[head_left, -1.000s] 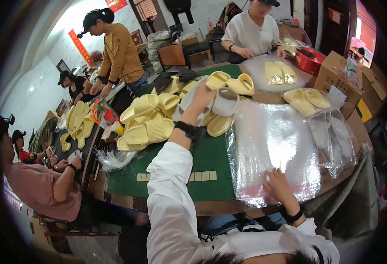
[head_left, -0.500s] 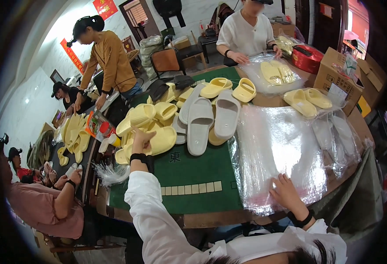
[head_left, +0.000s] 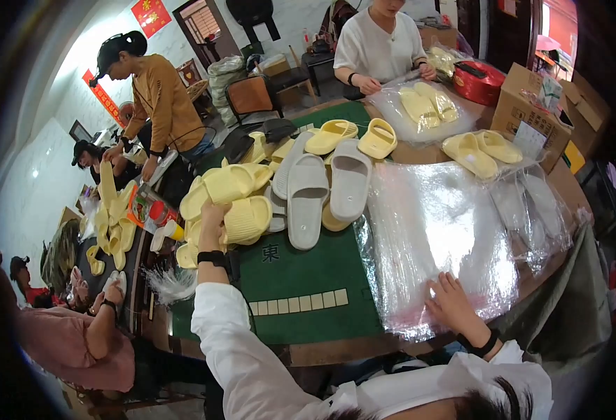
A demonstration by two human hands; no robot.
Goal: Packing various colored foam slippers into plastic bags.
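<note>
Change since earlier: one second ago the left hand [head_left: 212, 218] held the pair of grey foam slide sandals [head_left: 327, 190] up over the table; half a second ago they already lay flat and the hand had swung left, where it now reaches the yellow pile.
Left grip: fingers curled onto the edge of a pale yellow foam slide sandal [head_left: 246, 218] at the near side of the heap; whether it is fully clenched on it I cannot tell.
Right grip: the right hand [head_left: 453, 306] lies released, fingers spread flat on the stack of clear plastic bags [head_left: 437, 231], pressing its near edge.
Grey pair: side by side, soles down, on the green felt table [head_left: 301, 287], between the yellow heap and the clear bags, apart from both hands.
Yellow heap: more pale yellow slides [head_left: 224, 183] piled left of the grey pair; two loose ones [head_left: 353, 136] lie behind it.
Bagged pairs: one yellow pair in a clear bag [head_left: 481, 150] beyond the bag stack, another [head_left: 428, 105] under the hands of a person in a white top across the table.
Far right: brown cardboard box [head_left: 525, 112] and a round red tin [head_left: 477, 80].
Left side: a person in a mustard top stands by a second table with yellow slides; a person in pink sits close by.
</note>
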